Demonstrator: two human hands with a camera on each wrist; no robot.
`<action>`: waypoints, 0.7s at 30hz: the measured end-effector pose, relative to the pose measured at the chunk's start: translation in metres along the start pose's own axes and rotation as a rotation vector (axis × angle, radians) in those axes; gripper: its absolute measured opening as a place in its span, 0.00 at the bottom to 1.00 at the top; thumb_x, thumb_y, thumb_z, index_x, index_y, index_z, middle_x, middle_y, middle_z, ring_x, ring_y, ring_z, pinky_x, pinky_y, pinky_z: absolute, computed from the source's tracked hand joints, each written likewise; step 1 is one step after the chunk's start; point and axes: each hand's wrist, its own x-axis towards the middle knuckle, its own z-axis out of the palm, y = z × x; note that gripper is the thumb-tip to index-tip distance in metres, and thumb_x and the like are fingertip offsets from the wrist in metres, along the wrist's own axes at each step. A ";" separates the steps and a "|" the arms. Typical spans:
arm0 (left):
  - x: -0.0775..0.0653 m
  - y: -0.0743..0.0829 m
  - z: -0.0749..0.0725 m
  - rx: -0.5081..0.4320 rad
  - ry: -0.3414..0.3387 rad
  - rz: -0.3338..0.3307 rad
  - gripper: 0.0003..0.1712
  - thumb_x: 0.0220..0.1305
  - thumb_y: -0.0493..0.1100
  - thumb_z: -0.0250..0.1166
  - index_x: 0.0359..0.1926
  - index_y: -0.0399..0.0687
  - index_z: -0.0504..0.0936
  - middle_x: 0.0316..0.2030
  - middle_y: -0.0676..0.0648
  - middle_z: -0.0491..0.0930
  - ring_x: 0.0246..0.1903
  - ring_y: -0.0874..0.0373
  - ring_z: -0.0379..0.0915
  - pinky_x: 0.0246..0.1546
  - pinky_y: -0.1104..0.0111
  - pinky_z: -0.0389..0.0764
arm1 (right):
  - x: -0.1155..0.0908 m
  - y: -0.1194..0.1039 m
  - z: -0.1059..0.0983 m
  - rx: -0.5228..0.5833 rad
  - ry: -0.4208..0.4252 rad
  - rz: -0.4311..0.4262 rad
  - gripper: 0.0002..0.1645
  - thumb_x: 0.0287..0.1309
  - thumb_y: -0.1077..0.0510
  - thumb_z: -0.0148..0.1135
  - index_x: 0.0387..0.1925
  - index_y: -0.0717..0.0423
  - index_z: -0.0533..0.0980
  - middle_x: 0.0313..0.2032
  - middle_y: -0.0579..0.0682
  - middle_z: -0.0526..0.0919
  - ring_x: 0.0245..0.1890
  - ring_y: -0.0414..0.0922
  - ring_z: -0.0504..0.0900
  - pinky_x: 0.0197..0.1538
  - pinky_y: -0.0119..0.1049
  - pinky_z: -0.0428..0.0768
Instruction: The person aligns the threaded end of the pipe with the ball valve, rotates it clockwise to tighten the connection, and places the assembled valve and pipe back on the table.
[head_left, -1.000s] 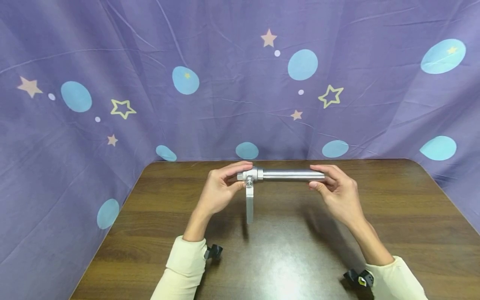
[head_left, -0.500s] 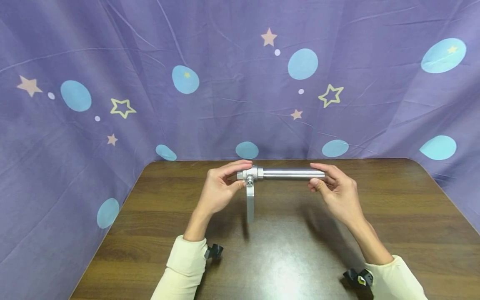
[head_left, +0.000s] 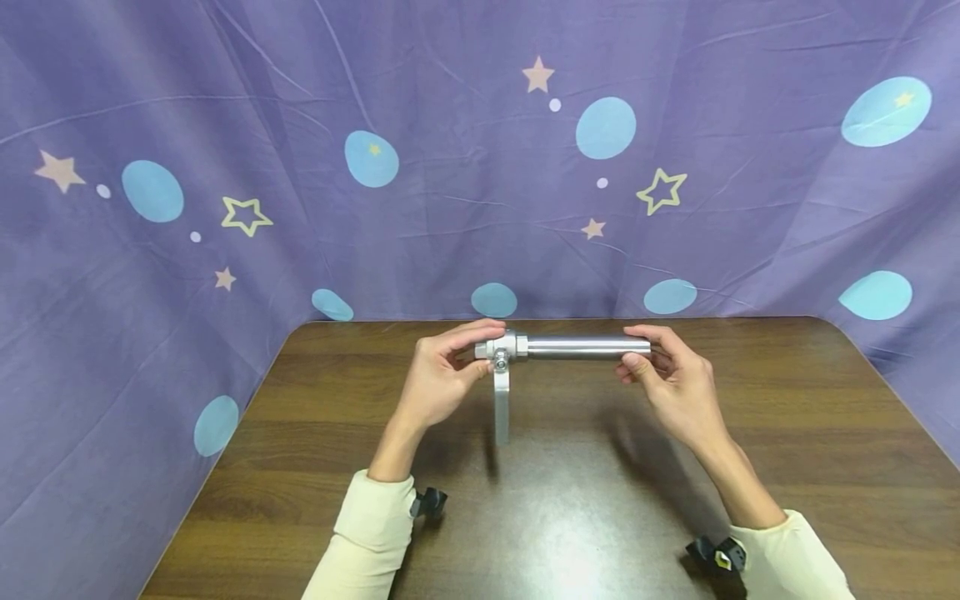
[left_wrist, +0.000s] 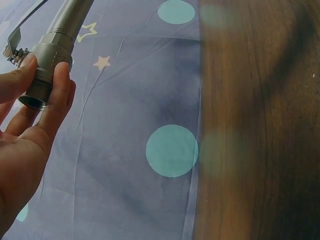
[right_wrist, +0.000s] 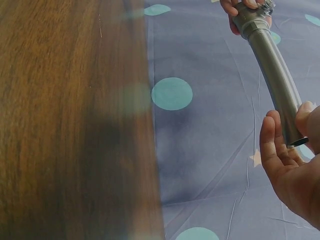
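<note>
A silver ball valve [head_left: 512,344] is joined at its right end to a straight, shiny metal pipe [head_left: 577,347], the two lying level in the head view. My left hand [head_left: 437,379] grips the valve body between thumb and fingers. From the valve, a flat lever handle [head_left: 502,412] points toward me. At the pipe's far right end, my right hand [head_left: 678,387] pinches it with thumb below and fingers along the top. The left wrist view shows the valve's open round mouth [left_wrist: 34,102] beside the left palm. In the right wrist view, the pipe's end [right_wrist: 297,142] sits among the right fingers.
A brown wooden table [head_left: 300,500] lies under both hands, and their shadows fall on it. Behind and to the left hangs a purple curtain [head_left: 465,233] with stars and blue dots. Black camera mounts [head_left: 429,503] sit at both cuffs.
My right thumb has moved slightly up on the pipe and its fingers have shifted a little. Valve and pipe have slid very slightly right; the left hand keeps its grip.
</note>
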 end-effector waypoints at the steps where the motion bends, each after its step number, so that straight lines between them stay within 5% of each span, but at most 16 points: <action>1: 0.000 0.000 0.000 0.001 0.000 0.002 0.26 0.54 0.16 0.69 0.56 0.27 0.86 0.62 0.33 0.85 0.65 0.45 0.81 0.63 0.65 0.87 | 0.000 0.000 0.000 0.011 0.003 -0.002 0.21 0.65 0.75 0.67 0.59 0.66 0.81 0.31 0.50 0.90 0.30 0.33 0.89 0.37 0.27 0.92; 5: 0.000 0.001 0.000 0.002 0.001 0.010 0.26 0.54 0.15 0.69 0.56 0.27 0.86 0.62 0.32 0.85 0.65 0.46 0.81 0.63 0.65 0.87 | 0.001 0.000 0.001 0.051 0.012 -0.026 0.22 0.63 0.78 0.67 0.58 0.69 0.82 0.36 0.36 0.88 0.32 0.34 0.90 0.39 0.27 0.92; 13: -0.001 0.001 -0.001 0.018 0.014 0.012 0.27 0.53 0.15 0.68 0.55 0.27 0.87 0.62 0.32 0.85 0.65 0.42 0.81 0.63 0.66 0.87 | 0.001 -0.003 0.001 0.079 -0.010 -0.046 0.32 0.53 0.83 0.71 0.61 0.74 0.80 0.55 0.47 0.83 0.45 0.29 0.88 0.48 0.24 0.91; 21: 0.000 0.002 -0.001 0.028 0.016 0.017 0.27 0.53 0.15 0.68 0.56 0.27 0.87 0.62 0.33 0.85 0.65 0.41 0.81 0.64 0.63 0.87 | 0.001 -0.002 0.000 0.061 0.003 -0.090 0.31 0.51 0.85 0.69 0.58 0.71 0.82 0.52 0.38 0.84 0.44 0.28 0.89 0.44 0.22 0.90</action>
